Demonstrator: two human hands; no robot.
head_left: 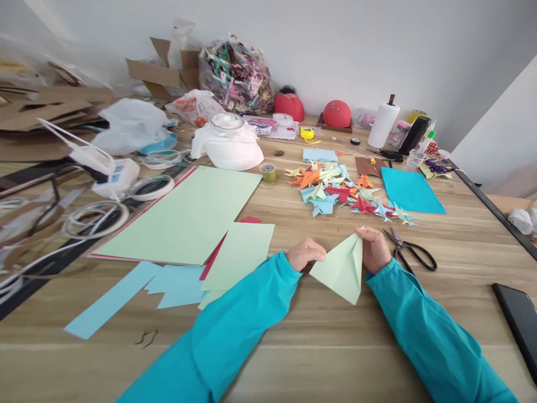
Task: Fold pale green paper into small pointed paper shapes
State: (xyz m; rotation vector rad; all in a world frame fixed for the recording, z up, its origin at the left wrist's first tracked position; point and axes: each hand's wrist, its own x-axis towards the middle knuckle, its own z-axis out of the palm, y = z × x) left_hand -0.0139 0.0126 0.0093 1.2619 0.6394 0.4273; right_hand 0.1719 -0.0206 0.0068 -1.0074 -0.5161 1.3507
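Observation:
A pale green sheet of paper [338, 266], partly folded with a raised flap along its right side, is held between both hands above the table. My left hand [306, 253] pinches its left corner, thumb against the fingers. At the top right corner, my right hand [373, 249] grips the paper near the fold. Just right of that hand lie black-handled scissors [413, 252], partly hidden by the sleeve. Beyond the hands is a heap of folded paper cranes [335, 190] in orange, red, blue and pale green.
Large green sheets [188, 215], smaller green paper [243, 254] and blue strips [113, 299] lie to the left. A turquoise sheet [413, 190] is at the right, a phone [518, 319] near the right edge. Cables [96, 218] and a power strip [117, 178] crowd the far left.

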